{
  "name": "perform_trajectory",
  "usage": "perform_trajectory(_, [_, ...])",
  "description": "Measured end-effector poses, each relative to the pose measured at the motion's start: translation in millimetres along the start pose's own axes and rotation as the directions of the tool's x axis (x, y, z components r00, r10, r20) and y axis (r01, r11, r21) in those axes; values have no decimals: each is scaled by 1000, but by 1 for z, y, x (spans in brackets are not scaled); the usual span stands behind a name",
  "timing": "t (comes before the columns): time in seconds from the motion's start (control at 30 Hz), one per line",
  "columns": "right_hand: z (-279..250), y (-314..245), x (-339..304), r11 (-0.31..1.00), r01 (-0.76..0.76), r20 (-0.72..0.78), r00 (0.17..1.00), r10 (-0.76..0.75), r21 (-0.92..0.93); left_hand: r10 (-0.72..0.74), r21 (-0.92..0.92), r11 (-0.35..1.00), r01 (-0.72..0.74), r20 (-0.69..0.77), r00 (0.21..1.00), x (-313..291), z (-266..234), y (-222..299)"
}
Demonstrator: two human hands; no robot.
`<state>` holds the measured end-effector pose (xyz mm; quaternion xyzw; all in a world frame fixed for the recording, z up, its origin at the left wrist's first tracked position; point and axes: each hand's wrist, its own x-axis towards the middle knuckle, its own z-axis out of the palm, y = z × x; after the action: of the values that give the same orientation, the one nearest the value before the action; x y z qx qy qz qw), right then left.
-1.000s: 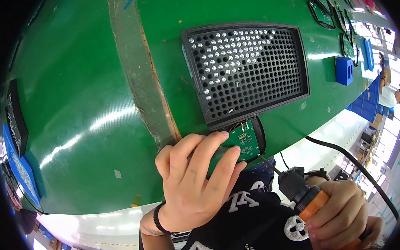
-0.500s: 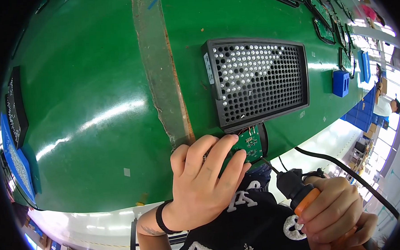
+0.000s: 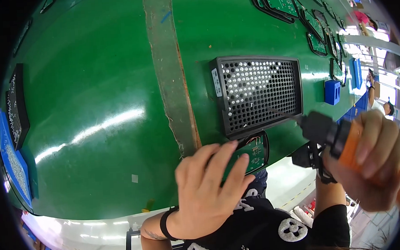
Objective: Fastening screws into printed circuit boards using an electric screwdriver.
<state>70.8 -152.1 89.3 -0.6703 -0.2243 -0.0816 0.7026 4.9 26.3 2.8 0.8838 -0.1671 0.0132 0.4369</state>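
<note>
My left hand (image 3: 209,187) lies with fingers spread over the left part of a green circuit board (image 3: 256,156) in a black housing at the table's near edge. Its fingers hide much of that side, and its thumb and index fingertips rest on or just above the board. My right hand (image 3: 369,158) is wrapped round an orange and black electric screwdriver (image 3: 327,130), raised at the right and blurred. The screwdriver's thin bit points left, over the lower right of a black perforated tray (image 3: 300,94). Silver screws (image 3: 253,73) fill many holes in the tray's upper left.
Several framed circuit boards (image 3: 281,3) lie at the far right, near a blue block (image 3: 332,92). Left stand another black tray (image 3: 18,106) and a blue bin (image 3: 15,164) of small parts. A worn strip (image 3: 164,77) crosses the green table. Another person (image 3: 380,106) is at far right.
My right hand has lifted the screwdriver up from beside the circuit board towards the tray's right side. My left hand stays over the board. The whole view has shifted slightly.
</note>
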Motion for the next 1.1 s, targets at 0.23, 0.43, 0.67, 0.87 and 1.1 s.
perform_trajectory(0.23, [6,12,23,973,-183,-50,980,192,143,-217,196,955,224,-57,975,-7,-19,-8])
perform_trajectory(0.43, [8,15,26,961,-273,60,961,270,38,-186,176,965,195,-70,980,-7,-13,-13])
perform_trajectory(0.67, [12,19,25,961,-273,2,962,273,38,-198,140,970,199,-17,980,-7,-16,-12])
perform_trajectory(0.87, [12,19,24,963,-267,-2,964,267,31,-194,129,972,197,-33,980,-8,-14,-12])
perform_trajectory(1.1, [18,4,4,963,187,-30,982,-185,192,-177,67,981,182,-73,981,-7,-12,-12])
